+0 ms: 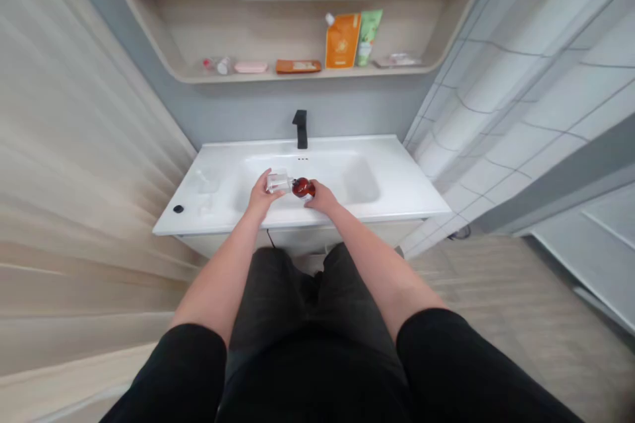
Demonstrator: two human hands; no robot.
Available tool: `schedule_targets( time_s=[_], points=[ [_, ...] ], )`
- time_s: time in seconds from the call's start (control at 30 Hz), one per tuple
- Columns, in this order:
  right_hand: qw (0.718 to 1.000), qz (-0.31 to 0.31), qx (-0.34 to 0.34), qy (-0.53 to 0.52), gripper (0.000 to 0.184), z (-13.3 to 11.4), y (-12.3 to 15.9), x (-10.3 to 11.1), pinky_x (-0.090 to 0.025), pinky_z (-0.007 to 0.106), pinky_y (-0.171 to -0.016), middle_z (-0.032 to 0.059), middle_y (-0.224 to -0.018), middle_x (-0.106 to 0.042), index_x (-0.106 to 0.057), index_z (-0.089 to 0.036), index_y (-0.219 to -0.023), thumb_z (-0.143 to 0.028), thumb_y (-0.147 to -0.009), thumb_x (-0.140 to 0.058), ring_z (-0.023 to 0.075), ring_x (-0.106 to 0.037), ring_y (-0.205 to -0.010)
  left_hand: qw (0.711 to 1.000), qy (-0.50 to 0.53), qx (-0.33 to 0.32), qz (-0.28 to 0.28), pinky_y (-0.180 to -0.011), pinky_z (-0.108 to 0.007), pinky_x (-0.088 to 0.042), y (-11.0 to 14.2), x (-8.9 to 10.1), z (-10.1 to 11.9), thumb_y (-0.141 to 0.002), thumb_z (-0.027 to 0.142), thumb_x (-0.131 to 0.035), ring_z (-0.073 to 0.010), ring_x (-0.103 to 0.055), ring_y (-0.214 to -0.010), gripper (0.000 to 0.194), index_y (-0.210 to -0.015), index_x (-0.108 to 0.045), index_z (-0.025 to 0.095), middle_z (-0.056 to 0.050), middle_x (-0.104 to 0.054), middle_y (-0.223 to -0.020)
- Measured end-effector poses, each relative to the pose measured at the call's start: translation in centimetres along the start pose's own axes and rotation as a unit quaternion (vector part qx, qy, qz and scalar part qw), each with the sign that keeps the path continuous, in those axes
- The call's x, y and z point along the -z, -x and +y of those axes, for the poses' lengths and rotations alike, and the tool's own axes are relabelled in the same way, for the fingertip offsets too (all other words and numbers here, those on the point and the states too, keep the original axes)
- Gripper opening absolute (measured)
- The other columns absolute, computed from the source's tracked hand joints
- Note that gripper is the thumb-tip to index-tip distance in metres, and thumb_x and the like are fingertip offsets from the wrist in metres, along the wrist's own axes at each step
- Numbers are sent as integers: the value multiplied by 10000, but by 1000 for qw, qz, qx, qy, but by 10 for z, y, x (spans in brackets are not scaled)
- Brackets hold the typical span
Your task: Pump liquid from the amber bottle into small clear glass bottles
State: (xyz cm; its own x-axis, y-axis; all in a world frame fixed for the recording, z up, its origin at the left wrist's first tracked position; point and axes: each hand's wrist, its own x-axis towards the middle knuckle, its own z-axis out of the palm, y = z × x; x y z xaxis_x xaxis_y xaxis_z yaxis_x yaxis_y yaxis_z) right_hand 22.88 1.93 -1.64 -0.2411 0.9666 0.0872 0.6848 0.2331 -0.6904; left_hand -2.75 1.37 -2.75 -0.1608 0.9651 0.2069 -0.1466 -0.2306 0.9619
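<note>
My left hand (260, 195) grips a small clear square bottle (278, 182) above the white basin (357, 182). My right hand (320, 198) holds a round reddish-brown glass bottle (303, 188), which lies tilted on its side. The two bottles meet end to end over the middle of the basin, but I cannot tell if they touch. The neck and cap of the brown bottle are hidden where they meet.
A black faucet (299, 129) rises behind the basin. A clear item (206, 180) and a black round plug (178, 209) sit on the white countertop at left. Above stands a wooden shelf (302, 74) with several toiletries. Tiled wall lies right, pale curtain left.
</note>
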Motion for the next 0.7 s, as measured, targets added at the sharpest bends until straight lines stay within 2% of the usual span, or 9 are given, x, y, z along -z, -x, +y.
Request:
schedule_targets(
  time_s=[0.4,0.7],
  points=[
    [1000,5,-4,7,768,-3,1,2,-609,429,-1067,104,-1364,-813,-654,-242,-1394,-183,-696,-970,312,-786,-1197,1000,-15,10,-4,-1229,-573,-549,4,0,8,-488,348,-1097,-358,-738,-1321,1146,-1561,-706,257,-119,-747,-1444],
    [1000,6,-9,-1,781,-2,1,2,-607,439,-1080,99,-1357,-813,-656,-243,-1391,-191,-687,-990,311,-783,-1209,998,-59,-19,-29,-1191,-570,-592,-4,4,15,-498,352,-1106,-338,-780,-1218,1106,-1534,-732,260,-112,-757,-1378]
  ],
)
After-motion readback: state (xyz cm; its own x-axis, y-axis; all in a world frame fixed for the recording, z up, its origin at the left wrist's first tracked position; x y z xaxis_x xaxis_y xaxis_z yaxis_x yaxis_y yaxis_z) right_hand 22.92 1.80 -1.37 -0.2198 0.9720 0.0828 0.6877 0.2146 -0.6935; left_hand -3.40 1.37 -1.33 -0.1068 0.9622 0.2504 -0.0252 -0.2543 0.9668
